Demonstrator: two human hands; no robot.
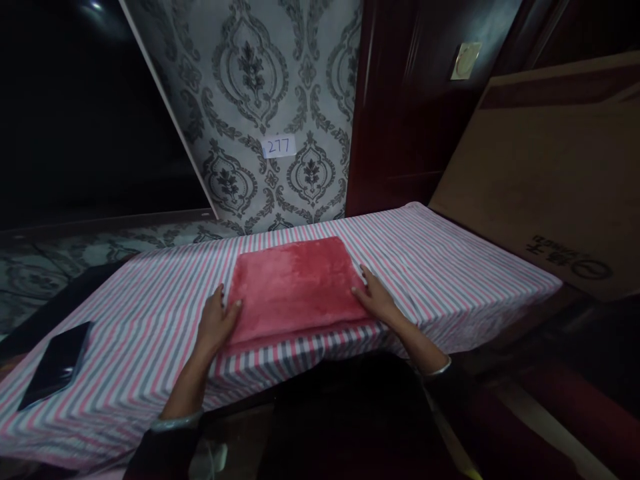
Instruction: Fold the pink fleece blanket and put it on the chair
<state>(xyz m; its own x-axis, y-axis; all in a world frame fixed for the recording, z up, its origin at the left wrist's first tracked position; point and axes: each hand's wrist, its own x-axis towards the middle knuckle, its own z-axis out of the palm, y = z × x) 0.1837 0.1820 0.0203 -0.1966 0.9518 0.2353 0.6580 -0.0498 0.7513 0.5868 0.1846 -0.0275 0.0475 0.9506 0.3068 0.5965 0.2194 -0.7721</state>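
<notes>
A pink plush cloth [295, 287] lies flat in a neat rectangle, close to the front edge of the table. Its surface looks soft, with lighter and darker patches; whether it is folded I cannot tell for sure. At its left edge is my left hand [216, 323], thumb against the cloth and fingers apart. My right hand [376, 297] is at the opposite edge, also with spread fingers, its thumb over the plush. Neither hand grips the cloth. Under it spreads a tablecloth [440, 267] with pink, grey and white stripes.
A dark tablet or phone [57, 363] lies at the table's left. Behind stand a patterned wall with a paper label [279, 146] reading 277, a large dark screen [90, 120] and a dark red door [400, 100]. A cardboard box [550, 173] borders the right side.
</notes>
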